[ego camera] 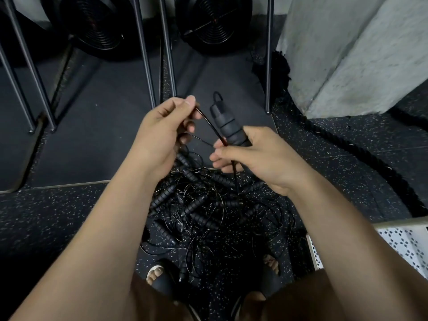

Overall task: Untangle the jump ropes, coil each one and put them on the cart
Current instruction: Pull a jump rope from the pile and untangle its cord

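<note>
A tangled heap of black jump ropes point(208, 212) with ribbed foam handles lies on the speckled floor between my feet. My right hand point(254, 158) grips one ribbed black handle point(225, 123), which points up and away, and also pinches the thin cord point(209, 122) beside it. My left hand point(162, 133) pinches the same cord higher up between thumb and fingers. The cord runs taut between both hands, then drops into the heap.
The white perforated cart point(398, 246) shows at the lower right edge. A thick black battle rope point(361, 154) curves round a grey concrete pillar point(347, 54). Metal machine legs point(148, 66) and two black fan wheels point(213, 22) stand ahead on dark mats.
</note>
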Demonstrator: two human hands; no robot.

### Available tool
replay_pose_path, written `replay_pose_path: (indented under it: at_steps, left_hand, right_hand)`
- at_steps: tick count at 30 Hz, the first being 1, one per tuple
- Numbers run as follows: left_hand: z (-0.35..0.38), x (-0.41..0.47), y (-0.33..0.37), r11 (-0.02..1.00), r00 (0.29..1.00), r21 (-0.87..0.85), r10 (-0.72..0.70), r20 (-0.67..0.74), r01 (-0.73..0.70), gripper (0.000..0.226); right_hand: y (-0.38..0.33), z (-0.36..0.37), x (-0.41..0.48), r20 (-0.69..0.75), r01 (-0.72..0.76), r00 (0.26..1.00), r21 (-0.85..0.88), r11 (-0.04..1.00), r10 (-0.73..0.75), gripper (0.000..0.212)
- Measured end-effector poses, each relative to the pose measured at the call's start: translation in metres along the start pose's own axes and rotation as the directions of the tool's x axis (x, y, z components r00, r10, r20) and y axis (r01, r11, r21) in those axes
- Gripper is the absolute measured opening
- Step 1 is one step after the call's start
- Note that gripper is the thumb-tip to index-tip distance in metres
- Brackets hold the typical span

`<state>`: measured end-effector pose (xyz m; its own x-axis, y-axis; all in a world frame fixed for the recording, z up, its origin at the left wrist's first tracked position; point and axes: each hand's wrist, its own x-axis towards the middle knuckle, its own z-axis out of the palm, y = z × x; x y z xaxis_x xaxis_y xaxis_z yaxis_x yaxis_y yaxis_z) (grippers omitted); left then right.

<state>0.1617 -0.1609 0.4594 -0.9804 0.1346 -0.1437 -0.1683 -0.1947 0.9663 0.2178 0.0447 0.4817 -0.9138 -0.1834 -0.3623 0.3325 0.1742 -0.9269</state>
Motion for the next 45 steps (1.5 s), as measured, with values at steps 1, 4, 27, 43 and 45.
replay_pose_path:
  at_steps: [1,4,27,43,45]
  left_hand:
    - [-0.003,0.001,-0.002,1.000,0.999,-0.014,-0.008,-0.052,0.007,0.017]
    - [-0.009,0.003,-0.008,0.999,0.978,0.028,-0.039,-0.203,0.046,0.022]
    - [0.078,-0.071,-0.039,0.874,0.905,0.465,-0.076,0.418,-0.141,0.017]
    - [0.052,-0.049,-0.026,0.922,0.967,0.356,0.068,0.245,-0.155,0.025]
    - [0.045,-0.043,-0.021,0.973,0.989,0.213,0.061,0.136,-0.090,0.025]
  right_hand:
    - [0.001,0.002,-0.001,-0.022,0.018,1.000,-0.090,0.996,-0.020,0.016]
    - [-0.002,0.003,-0.005,-0.016,0.017,1.000,-0.194,0.981,-0.020,0.014]
    - [-0.024,-0.030,-0.006,-0.201,0.109,0.978,0.697,0.709,0.047,0.008]
    - [-0.003,-0.045,0.000,0.025,-0.011,1.000,0.180,0.984,0.007,0.042]
    - [0.007,-0.047,-0.003,0.154,-0.043,0.988,0.080,0.996,0.030,0.040]
